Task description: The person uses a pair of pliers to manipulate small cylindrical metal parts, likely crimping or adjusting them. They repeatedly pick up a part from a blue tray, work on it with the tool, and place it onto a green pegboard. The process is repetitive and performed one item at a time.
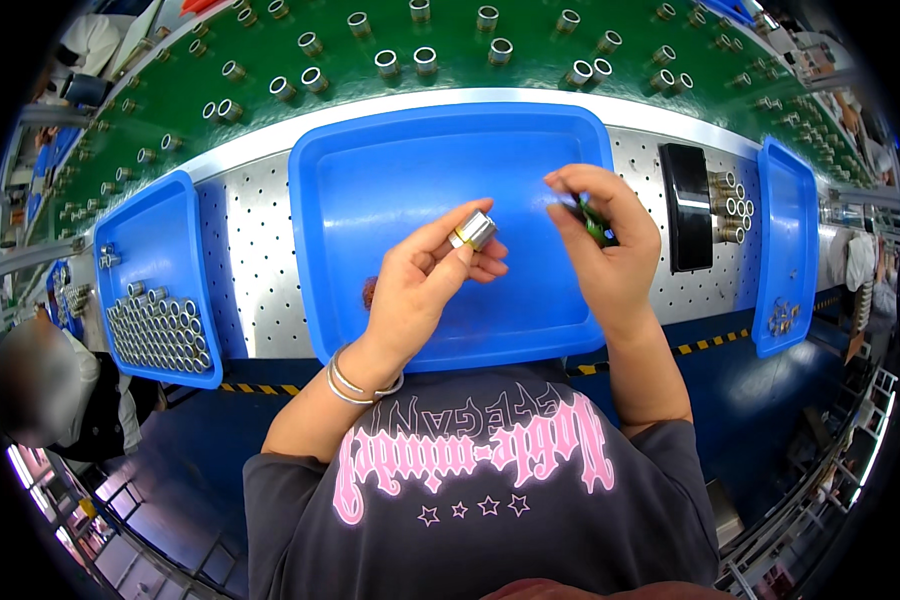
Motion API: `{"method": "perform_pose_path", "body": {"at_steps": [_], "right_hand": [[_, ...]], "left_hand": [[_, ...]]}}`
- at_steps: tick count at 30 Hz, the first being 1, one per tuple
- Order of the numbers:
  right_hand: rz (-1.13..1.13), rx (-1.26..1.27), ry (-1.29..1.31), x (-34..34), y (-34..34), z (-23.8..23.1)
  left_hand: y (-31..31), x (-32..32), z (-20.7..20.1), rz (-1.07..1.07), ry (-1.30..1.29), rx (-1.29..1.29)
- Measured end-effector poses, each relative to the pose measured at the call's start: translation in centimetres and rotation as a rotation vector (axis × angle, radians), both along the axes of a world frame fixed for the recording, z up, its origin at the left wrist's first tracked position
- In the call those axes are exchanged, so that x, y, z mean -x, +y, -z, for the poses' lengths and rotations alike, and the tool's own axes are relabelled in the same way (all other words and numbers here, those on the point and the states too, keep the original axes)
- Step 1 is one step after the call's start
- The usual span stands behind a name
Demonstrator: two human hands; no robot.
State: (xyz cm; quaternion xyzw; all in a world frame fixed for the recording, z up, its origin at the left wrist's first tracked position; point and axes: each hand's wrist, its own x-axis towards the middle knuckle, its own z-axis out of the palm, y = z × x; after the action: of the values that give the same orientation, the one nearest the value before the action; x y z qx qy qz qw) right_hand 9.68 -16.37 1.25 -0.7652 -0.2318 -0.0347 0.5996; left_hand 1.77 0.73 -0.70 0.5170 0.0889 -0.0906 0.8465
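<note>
Over the large blue tray (pixel 410 160), my left hand (pixel 410 295) grips a short shiny metal sleeve (pixel 478 229) between thumb and fingers. A thin yellow band shows at the sleeve's near end. My right hand (pixel 620 255) is to the right, its fingers curled round a small black-and-green tool (pixel 597 222). Most of that tool lies inside the hand, so its kind is unclear. The thumb and fingertips point toward the sleeve, with a gap between the two hands. Beside my left wrist, a small reddish-brown thing (pixel 369 293) is partly hidden in the tray.
Beyond the tray runs a green belt (pixel 450 75) with many upright metal sleeves. Left, a blue tray (pixel 155 235) holds packed sleeves. Right are a black phone-like slab (pixel 685 208), stacked sleeves (pixel 735 208) and a narrow blue tray (pixel 785 230) with small rings. Another person sits far left.
</note>
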Motion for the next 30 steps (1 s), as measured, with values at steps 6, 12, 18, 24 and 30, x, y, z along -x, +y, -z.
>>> {"method": "perform_pose_path", "body": {"at_steps": [6, 12, 18, 24, 30], "right_hand": [[-0.134, 0.219, -0.118, 0.9, -0.2, -1.1], [-0.144, 0.28, -0.068, 1.2, 0.5, -0.5], [-0.152, 0.236, -0.065, 1.3, 0.7, -0.3], [-0.156, 0.259, -0.051, 1.4, 0.5, -0.2], [-0.152, 0.244, -0.038, 1.4, 0.4, -0.3]], "left_hand": [[-0.3, -0.2, -0.2, -0.122, 0.016, 0.078], [-0.4, -0.1, -0.7, -0.141, -0.027, 0.139], [-0.5, 0.0, -0.6, -0.134, -0.035, 0.144], [-0.6, 0.2, -0.5, -0.13, -0.048, 0.137], [-0.7, 0.2, -0.5, -0.128, -0.039, 0.148]]}}
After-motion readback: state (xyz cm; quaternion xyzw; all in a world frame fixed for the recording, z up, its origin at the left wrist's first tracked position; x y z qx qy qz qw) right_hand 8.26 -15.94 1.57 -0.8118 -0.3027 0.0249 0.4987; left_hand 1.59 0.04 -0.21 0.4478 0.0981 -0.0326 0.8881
